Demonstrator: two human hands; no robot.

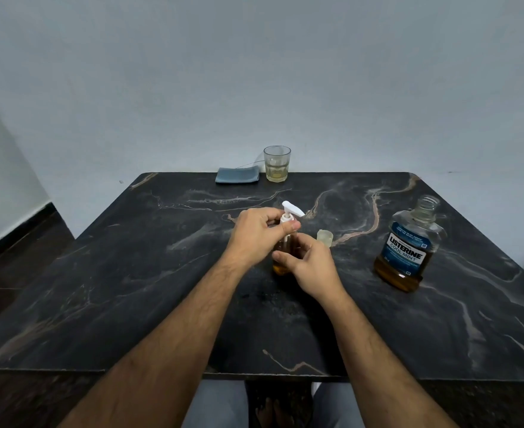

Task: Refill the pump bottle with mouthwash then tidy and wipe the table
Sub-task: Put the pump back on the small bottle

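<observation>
Pinching the white pump head (291, 213), your left hand (256, 234); right hand (311, 267) wraps its grip round the amber-filled clear pump bottle (281, 264).

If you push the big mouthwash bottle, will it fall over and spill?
Probably it would slide more than tip: the mouthwash bottle looks wide, with its amber liquid sitting low. Its neck is open, and the clear cap stands apart on the table, so a hard knock could spill some.

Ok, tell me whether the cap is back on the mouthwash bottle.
No, the mouthwash bottle stands with its neck open, and its cap lies on the table.
</observation>
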